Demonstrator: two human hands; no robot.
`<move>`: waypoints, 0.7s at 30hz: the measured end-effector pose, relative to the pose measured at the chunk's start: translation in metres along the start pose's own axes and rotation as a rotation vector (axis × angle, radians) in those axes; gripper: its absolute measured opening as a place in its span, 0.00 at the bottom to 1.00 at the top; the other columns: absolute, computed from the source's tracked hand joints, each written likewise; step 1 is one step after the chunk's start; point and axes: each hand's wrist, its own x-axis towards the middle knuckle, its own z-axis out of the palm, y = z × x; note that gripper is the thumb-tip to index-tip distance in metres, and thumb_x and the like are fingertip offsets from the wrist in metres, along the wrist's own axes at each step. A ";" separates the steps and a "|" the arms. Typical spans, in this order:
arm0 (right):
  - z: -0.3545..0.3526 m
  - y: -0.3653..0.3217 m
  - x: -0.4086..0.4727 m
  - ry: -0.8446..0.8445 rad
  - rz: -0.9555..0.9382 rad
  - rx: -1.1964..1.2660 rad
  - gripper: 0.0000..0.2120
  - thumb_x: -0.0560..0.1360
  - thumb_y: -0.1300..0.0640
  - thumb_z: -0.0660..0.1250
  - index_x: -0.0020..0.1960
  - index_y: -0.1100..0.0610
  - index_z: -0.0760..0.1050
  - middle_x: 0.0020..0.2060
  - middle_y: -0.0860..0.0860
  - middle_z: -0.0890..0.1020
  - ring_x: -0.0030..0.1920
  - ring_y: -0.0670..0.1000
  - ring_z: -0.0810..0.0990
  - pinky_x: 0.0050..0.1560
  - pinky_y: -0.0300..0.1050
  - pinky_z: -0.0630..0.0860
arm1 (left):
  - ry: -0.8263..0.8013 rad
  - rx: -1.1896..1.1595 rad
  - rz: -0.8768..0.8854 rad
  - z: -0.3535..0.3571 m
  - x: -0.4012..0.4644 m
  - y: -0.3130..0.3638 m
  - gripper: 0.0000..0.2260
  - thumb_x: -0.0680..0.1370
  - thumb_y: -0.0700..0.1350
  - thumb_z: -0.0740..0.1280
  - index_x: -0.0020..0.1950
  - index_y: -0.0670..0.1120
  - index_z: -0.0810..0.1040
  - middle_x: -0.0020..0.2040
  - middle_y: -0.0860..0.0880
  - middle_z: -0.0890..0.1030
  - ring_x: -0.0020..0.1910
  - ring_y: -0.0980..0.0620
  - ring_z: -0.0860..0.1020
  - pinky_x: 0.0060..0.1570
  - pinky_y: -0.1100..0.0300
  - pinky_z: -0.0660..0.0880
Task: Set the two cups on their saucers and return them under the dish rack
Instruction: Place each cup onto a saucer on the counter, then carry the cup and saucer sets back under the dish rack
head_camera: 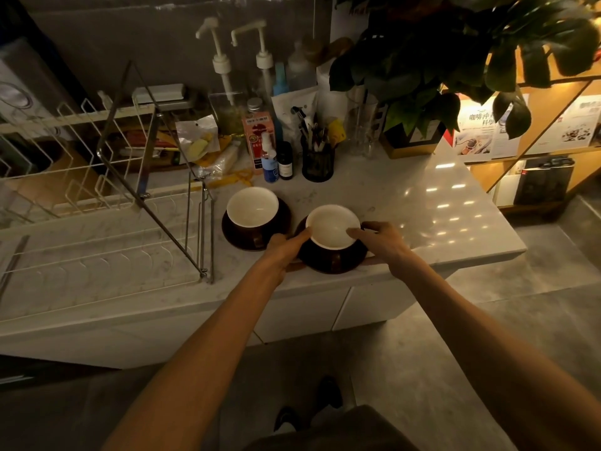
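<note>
At the counter's edge, I steady the near cup (332, 226) on its saucer (328, 262), left hand (286, 247) and right hand (380, 239) both grasping them, beside the far cup (253, 206), for carrying under the dish rack (107, 177).

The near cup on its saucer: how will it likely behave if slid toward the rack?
The near cup looks like glazed ceramic, so probably rigid and chip-prone. It sits loose on its saucer, so it may shift. Both hands flank it, which should steady it.
</note>
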 end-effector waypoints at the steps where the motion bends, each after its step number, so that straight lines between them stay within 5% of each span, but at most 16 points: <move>1: 0.000 0.000 0.000 -0.005 -0.002 0.005 0.21 0.75 0.53 0.70 0.66 0.58 0.75 0.54 0.54 0.79 0.47 0.50 0.80 0.44 0.51 0.84 | 0.004 0.001 -0.001 0.000 0.000 0.000 0.35 0.75 0.50 0.72 0.76 0.39 0.61 0.71 0.41 0.72 0.62 0.42 0.77 0.45 0.52 0.80; 5: 0.000 0.002 -0.002 -0.010 -0.015 0.017 0.20 0.76 0.55 0.70 0.66 0.57 0.76 0.47 0.49 0.79 0.44 0.47 0.79 0.42 0.50 0.83 | -0.013 0.001 -0.011 -0.002 0.000 -0.002 0.33 0.74 0.49 0.73 0.73 0.38 0.65 0.68 0.40 0.74 0.61 0.42 0.78 0.46 0.50 0.82; 10: 0.003 0.006 -0.010 0.013 -0.026 0.017 0.19 0.75 0.55 0.70 0.65 0.57 0.76 0.50 0.53 0.81 0.48 0.51 0.81 0.50 0.56 0.84 | -0.029 0.022 -0.002 -0.005 -0.005 -0.005 0.29 0.74 0.48 0.72 0.70 0.37 0.68 0.64 0.39 0.77 0.59 0.42 0.79 0.49 0.49 0.81; 15: 0.006 0.008 -0.030 0.014 -0.040 0.011 0.19 0.76 0.55 0.69 0.66 0.56 0.76 0.49 0.53 0.81 0.45 0.49 0.81 0.36 0.47 0.83 | -0.050 0.044 0.008 -0.013 -0.019 -0.010 0.25 0.74 0.49 0.72 0.66 0.37 0.73 0.60 0.40 0.80 0.55 0.44 0.81 0.49 0.50 0.81; 21: 0.017 0.017 -0.060 0.008 -0.056 0.003 0.19 0.76 0.54 0.69 0.65 0.56 0.76 0.50 0.54 0.81 0.47 0.50 0.81 0.40 0.50 0.85 | -0.086 0.057 0.011 -0.031 -0.045 -0.024 0.22 0.75 0.50 0.71 0.63 0.38 0.75 0.58 0.41 0.80 0.53 0.45 0.80 0.48 0.51 0.81</move>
